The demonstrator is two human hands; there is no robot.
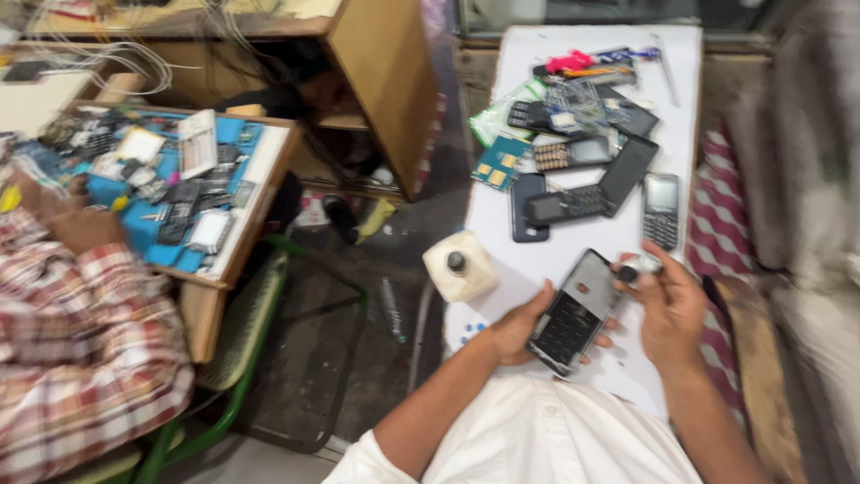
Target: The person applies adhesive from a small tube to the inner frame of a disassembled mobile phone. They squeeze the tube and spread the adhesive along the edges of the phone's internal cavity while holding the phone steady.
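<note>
My left hand (518,330) holds a black keypad phone body (573,314) face up over the near end of a white table (537,260). My right hand (670,309) sits just right of the phone and is closed on a small grey-and-black tool (634,269) whose tip points at the phone's upper edge. A white squat bottle (460,265) with a dark cap stands at the table's left edge, left of my left hand. Further up the table lie several keypad phones (661,210), phone shells (627,170) and a teal circuit board (500,162).
A person in a red plaid shirt (85,358) sits at left by a blue-topped bench (179,188) crowded with phone parts. A wooden cabinet (385,90) stands behind. A green chair frame (242,358) and dark floor lie between the benches. Striped cloth (717,224) hangs at the table's right.
</note>
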